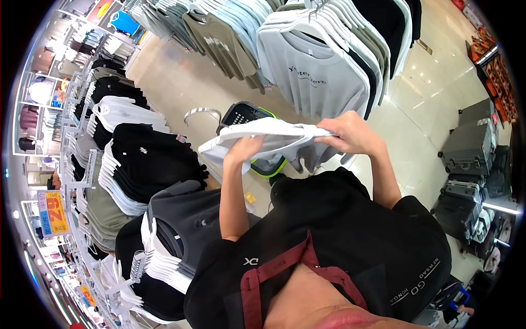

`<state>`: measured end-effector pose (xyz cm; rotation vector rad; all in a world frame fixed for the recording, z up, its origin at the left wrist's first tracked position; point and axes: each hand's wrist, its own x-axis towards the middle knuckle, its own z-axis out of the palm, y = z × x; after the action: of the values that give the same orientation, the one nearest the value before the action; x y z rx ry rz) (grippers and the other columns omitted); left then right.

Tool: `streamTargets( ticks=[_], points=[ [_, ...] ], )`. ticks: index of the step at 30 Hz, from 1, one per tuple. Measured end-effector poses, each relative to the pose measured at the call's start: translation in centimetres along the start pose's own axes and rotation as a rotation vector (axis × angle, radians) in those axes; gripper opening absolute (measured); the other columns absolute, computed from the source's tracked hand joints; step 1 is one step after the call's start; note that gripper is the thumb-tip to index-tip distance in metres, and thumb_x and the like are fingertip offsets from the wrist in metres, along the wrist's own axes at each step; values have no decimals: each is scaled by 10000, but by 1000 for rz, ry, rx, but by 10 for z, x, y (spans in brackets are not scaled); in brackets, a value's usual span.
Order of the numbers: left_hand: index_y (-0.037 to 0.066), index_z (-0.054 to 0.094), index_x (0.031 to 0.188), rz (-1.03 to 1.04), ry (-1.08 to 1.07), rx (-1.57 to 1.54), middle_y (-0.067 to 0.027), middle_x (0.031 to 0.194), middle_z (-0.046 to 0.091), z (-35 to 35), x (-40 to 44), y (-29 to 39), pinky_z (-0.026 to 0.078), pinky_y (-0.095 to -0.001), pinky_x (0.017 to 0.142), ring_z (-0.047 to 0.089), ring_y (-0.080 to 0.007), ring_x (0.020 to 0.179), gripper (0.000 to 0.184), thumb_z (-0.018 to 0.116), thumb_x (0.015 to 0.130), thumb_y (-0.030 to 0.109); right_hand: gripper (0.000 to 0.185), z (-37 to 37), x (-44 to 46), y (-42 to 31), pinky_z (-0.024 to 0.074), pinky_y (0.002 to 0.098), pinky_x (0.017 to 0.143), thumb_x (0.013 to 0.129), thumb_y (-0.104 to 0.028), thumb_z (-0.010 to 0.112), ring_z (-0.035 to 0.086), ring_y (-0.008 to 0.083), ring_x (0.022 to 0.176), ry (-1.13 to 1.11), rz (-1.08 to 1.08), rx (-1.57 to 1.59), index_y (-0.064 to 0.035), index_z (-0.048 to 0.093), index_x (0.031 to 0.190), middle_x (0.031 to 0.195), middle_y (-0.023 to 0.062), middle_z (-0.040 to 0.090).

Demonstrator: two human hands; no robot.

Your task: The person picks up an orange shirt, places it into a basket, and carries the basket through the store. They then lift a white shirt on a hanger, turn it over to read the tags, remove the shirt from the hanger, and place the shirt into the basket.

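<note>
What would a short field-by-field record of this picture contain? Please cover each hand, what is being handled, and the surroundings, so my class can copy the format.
Handled item: pale garment
Left hand: at the garment, partly hidden by it; grip unclear
Right hand: closed on the garment's edge
Beyond the garment: black-and-green basket, partly hidden
Ahead: light grey shirt with lettering, hanging
Left side: black shirts on white hangers
Right side: suitcases

Grey suitcase [468, 147] on tiled floor [408, 129]; black suitcase [456, 213] just beside it. Beyond grey suitcase: orange goods [489, 82], possibly packaged, too small to tell.
</note>
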<state>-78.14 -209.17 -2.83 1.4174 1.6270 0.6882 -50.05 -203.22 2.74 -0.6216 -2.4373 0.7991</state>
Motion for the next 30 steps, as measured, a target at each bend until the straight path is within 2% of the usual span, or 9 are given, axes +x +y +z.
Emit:
streamTargets(
  ticks=[5, 7, 11, 14, 19, 24, 26, 27, 30],
  points=[
    [-22, 617, 985, 326, -308, -302, -114, 1062, 636, -8, -20, 54, 382, -318, 938, 543, -213, 1018, 324, 373, 941, 185, 141, -5, 3, 12, 392, 337, 483, 814, -164, 647, 534, 284, 501, 90, 43, 86, -28, 620, 839, 574, 135, 534],
    [-13, 619, 995, 634, -501, -393, -168, 1109, 614, -13, -25, 62, 336, -399, 1003, 523, -281, 1105, 331, 361, 932, 186, 142, -8, 2, 12, 384, 335, 480, 820, -163, 643, 524, 276, 491, 75, 80, 109, -25, 619, 837, 572, 131, 530],
    [48, 645, 979, 851, -621, -769, -186, 1096, 617, -12, -27, 53, 197, -577, 1062, 454, -408, 1198, 359, 352, 940, 252, 144, -9, 0, 14, 366, 328, 472, 824, -157, 642, 493, 256, 467, 83, 87, 159, -15, 619, 836, 569, 123, 522],
    [23, 631, 1013, 1058, -726, -1092, -231, 1128, 591, 7, -23, 51, 178, -539, 1082, 454, -401, 1195, 375, 345, 936, 253, 178, -13, 0, 11, 399, 349, 504, 843, -198, 625, 539, 302, 530, 35, 135, 167, -21, 619, 852, 586, 137, 544],
    [34, 582, 957, 841, -749, -1454, -106, 803, 532, 33, -33, 68, 300, -563, 1032, 563, -284, 907, 486, 277, 966, 412, 172, -6, -2, 19, 394, 330, 485, 846, -185, 625, 534, 268, 491, 42, 163, 198, -14, 619, 860, 566, 127, 534],
    [21, 531, 900, 536, -568, -1619, -59, 755, 419, 44, -22, 65, 446, -505, 885, 488, -197, 711, 558, 338, 937, 543, 164, -2, -2, 19, 393, 311, 477, 842, -168, 632, 537, 217, 470, 43, 195, 235, -7, 622, 868, 557, 117, 535],
    [10, 524, 887, 405, -547, -1536, -53, 740, 413, 50, -17, 50, 483, -405, 684, 472, -182, 643, 611, 351, 914, 596, 158, -2, -3, 21, 390, 309, 475, 839, -161, 636, 523, 215, 462, 91, 155, 208, -6, 625, 869, 559, 116, 537],
    [4, 507, 866, 309, -514, -1585, -47, 703, 397, 54, -17, 41, 412, -312, 499, 444, -164, 561, 630, 340, 909, 611, 158, -4, -4, 21, 390, 309, 475, 839, -161, 636, 523, 215, 462, 93, 161, 209, -6, 625, 869, 559, 116, 537],
    [46, 457, 785, 1, -297, -1354, -19, 601, 357, 51, -24, 29, 322, -236, 386, 369, -112, 422, 500, 362, 950, 509, 156, -8, -6, 21, 381, 314, 477, 835, -155, 638, 493, 228, 458, 80, 230, 232, -4, 624, 871, 564, 127, 528]
  ],
)
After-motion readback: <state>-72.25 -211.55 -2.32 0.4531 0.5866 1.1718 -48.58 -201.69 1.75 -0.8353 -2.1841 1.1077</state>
